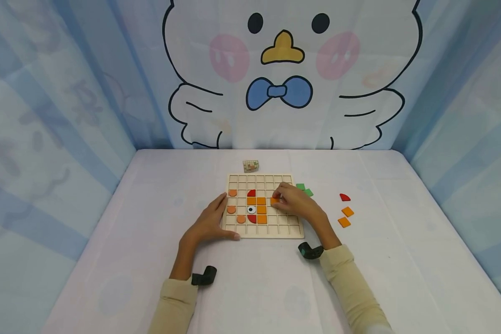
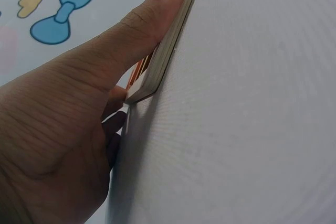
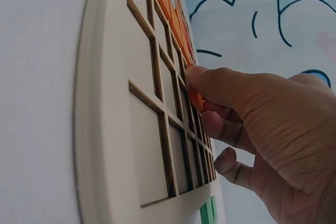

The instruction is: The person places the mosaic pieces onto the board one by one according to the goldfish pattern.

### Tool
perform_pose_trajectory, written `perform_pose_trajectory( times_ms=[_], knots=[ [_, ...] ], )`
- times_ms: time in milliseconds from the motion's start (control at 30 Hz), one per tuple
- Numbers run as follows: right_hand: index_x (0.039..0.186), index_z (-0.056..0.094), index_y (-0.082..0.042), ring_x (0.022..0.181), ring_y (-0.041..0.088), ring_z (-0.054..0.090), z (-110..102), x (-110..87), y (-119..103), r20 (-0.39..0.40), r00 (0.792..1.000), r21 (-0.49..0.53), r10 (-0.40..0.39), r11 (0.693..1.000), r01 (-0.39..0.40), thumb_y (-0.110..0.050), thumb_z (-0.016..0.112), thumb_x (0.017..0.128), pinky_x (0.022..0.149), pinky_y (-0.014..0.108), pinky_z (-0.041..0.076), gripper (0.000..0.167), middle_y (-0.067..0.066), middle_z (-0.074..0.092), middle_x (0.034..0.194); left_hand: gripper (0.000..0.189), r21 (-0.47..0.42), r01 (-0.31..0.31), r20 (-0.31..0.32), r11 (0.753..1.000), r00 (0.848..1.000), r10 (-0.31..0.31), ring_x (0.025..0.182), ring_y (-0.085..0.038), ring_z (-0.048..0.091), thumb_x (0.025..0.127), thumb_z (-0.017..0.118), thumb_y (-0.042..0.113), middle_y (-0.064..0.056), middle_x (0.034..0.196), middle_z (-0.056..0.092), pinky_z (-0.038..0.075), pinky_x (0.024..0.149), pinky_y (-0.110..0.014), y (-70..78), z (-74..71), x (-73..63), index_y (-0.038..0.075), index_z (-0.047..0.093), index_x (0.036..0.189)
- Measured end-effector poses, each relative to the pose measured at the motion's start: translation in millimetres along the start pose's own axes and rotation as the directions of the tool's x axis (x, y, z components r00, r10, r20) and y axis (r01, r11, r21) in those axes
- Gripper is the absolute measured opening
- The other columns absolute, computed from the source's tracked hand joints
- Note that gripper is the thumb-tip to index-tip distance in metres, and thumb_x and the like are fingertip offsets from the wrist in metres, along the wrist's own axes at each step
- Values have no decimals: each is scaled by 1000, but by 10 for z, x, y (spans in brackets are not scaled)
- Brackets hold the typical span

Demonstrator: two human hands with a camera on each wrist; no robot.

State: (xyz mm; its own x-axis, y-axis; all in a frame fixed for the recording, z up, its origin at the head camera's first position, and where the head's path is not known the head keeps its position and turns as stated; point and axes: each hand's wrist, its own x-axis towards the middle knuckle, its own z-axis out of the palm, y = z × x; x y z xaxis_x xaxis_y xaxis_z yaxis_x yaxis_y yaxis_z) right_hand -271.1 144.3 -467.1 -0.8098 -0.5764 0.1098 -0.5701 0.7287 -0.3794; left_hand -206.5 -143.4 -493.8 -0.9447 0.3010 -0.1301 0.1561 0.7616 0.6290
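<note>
A white table (image 1: 121, 278) carries a wooden board (image 1: 284, 228), ruled into square cells and lying flat near the table's middle. The left hand (image 1: 208, 221) holds the board's near-left corner, its thumb along the near edge and its fingers at the left edge. The right hand (image 1: 296, 201) comes over the board's right edge and pinches an orange square (image 1: 274, 201) between thumb and fingers. That square is over the cells toward the right, apart from the pieces already placed; whether it is seated in a cell cannot be told.

Filling the board looks partly done. Toward its left edge, three orange discs (image 1: 231, 209) sit in cells. Right of them is a cluster: an eye disc (image 1: 251, 209), four orange squares (image 1: 261, 209), and two red pieces (image 1: 251, 193), one at the far end and one at the near end. Many cells are bare.

Loose pieces seem to be left for later: two green squares (image 1: 308, 192) just beside the board's right edge, and, well apart toward the table's right edge, a red quarter (image 1: 344, 197) and two more orange squares (image 1: 348, 211). Beyond the board's far edge lies a small card (image 1: 250, 166), its print too small to read.
</note>
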Motion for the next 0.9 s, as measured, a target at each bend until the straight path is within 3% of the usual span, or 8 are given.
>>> perform_pose_trajectory(
  times_ms=[367, 900],
  knots=[
    [107, 68, -5, 82, 16, 53, 36, 88, -70, 48, 998, -13, 37, 999, -37, -23, 71, 91, 78, 30, 50, 24, 7, 59, 104, 132, -1, -6, 8, 1000, 1000, 6, 153, -28, 11, 62, 85, 60, -7, 166, 7, 22, 121, -48, -12, -5, -11, 10, 9, 158],
    [108, 68, -6, 84, 17, 54, 49, 94, -59, 50, 997, 1, 61, 998, -61, -26, 72, 90, 80, 31, 51, 28, 6, 59, 105, 131, 8, -4, 14, 1000, 1000, 3, 152, -29, 12, 63, 85, 60, -8, 166, 7, 22, 121, -48, 1, -18, -6, 9, 9, 158]
  ],
)
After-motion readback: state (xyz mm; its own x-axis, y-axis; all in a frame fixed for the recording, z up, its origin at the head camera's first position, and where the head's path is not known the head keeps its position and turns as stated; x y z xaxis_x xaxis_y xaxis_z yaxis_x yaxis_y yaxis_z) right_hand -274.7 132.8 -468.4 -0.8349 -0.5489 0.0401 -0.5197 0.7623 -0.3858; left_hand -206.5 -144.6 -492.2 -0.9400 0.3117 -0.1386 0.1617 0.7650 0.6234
